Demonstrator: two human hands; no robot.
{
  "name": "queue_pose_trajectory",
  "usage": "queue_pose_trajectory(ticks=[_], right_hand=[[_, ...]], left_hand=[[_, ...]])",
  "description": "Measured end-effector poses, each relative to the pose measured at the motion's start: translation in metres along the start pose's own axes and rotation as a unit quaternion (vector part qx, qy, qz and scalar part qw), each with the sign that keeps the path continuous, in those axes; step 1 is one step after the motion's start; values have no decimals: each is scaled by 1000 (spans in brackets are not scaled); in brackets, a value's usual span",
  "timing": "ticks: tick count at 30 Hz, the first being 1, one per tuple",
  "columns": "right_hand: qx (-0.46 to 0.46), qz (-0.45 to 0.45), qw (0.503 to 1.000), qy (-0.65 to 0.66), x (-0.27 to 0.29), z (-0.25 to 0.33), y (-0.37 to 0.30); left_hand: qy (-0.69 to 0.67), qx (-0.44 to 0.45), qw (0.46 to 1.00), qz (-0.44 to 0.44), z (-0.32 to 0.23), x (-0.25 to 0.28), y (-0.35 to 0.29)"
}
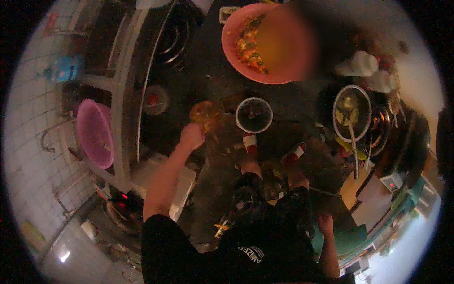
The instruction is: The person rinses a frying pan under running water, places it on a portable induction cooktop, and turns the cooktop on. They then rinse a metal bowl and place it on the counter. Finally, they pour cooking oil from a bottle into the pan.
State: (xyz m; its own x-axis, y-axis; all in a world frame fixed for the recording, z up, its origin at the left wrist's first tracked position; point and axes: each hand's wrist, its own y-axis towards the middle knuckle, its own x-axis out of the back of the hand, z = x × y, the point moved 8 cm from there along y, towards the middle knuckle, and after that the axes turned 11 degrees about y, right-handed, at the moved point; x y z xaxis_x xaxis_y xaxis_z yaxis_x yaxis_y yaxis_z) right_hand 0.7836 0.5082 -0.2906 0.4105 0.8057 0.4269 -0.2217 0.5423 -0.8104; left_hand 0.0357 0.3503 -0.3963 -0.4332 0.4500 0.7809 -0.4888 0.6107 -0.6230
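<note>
Reaching forward at the left, my left hand (193, 137) is closed at the near edge of a shallow round orange-brown scoop or bowl (203, 112). Bits of diced orange and yellow food show on it; the dim light hides its exact kind. A round container with a pale rim (238, 124) and dark contents stands just to its right. Beyond them is a large pink basin (231, 52) holding diced mixed vegetables (253, 59); part of it is blurred. My right hand (325, 223) hangs low beside my right leg, its fingers too dim to read.
At the right stands a pale-rimmed pot (335, 120) with a long-handled ladle (354, 156) in it. A purple-pink basin (92, 137) is at the left by the tiled wall. A pale lidded box (187, 187) lies below my left forearm. My red-and-white shoes (294, 154) are on the floor.
</note>
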Motion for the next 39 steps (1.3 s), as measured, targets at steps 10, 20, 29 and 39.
queue_pose_trajectory(ticks=[10,20,29,39], right_hand=[[454,182,872,-36,-106,444,-28],[556,61,824,-87,5,367,-111],[441,-105,871,-193,131,242,-108],[499,-130,856,-34,209,149,-113]], left_hand=[[179,-227,955,71,-165,162,-234],[205,-424,880,52,-372,165,-332],[213,-568,792,74,-566,126,-337],[250,-599,759,56,-696,123,-368]])
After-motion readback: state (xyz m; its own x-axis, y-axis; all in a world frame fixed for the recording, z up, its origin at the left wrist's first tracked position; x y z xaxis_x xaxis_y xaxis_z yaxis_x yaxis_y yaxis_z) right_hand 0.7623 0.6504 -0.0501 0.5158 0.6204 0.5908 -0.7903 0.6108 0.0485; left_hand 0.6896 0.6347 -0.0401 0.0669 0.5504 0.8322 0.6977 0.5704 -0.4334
